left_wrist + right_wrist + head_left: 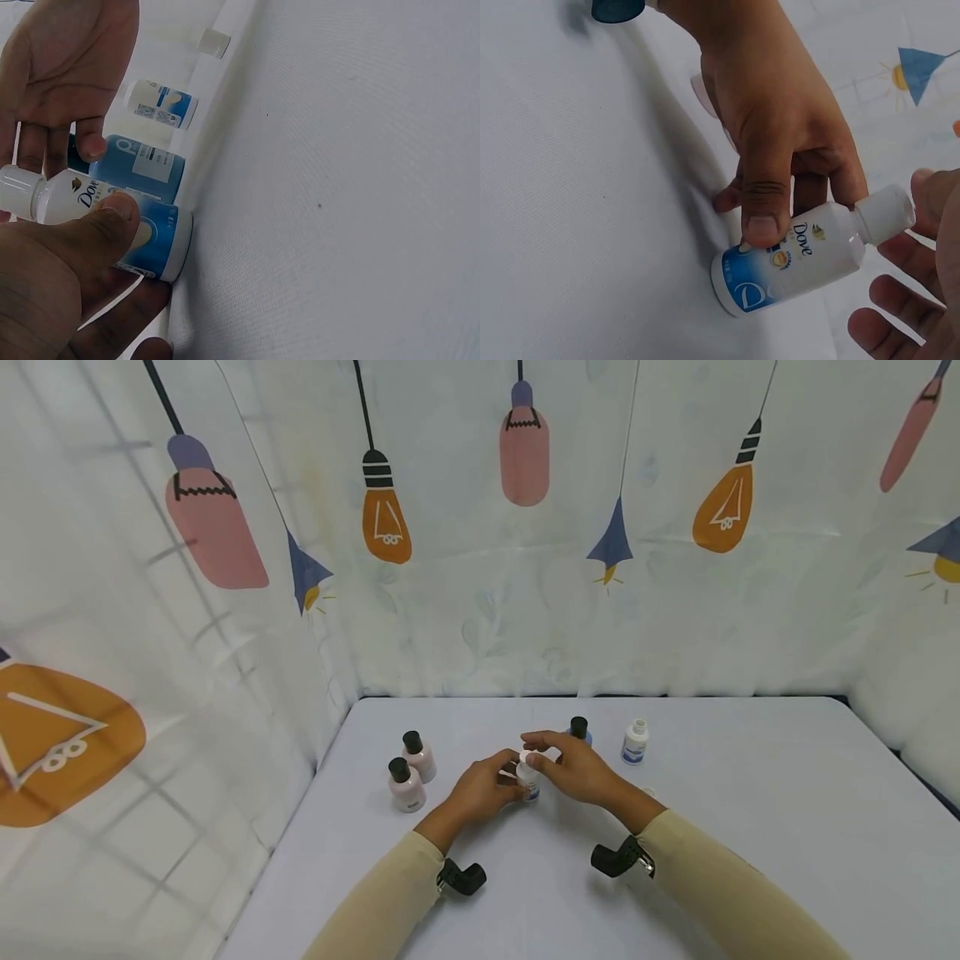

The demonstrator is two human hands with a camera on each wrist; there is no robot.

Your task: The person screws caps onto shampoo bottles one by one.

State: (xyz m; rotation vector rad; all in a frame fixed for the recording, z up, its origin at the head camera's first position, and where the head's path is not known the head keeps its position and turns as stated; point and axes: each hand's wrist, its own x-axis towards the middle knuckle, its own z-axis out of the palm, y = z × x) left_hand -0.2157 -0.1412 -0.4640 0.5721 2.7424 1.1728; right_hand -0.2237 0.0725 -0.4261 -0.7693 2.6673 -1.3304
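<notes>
In the head view my left hand grips a small white-and-blue Dove bottle by its body, thumb across the label. My right hand is at its top, thumb and index finger on either side of the white cap, the other fingers spread loosely. The bottle stands upright in the head view; its base shows close to the tabletop in the left wrist view. Just behind the right hand is a blue bottle with a black cap, partly hidden by that hand in the head view.
Two pale pink bottles with black caps stand left of the hands. Another white-and-blue bottle, its narrow neck bare, stands back right. A loose white cap lies farther along the white table. Printed curtains surround the table.
</notes>
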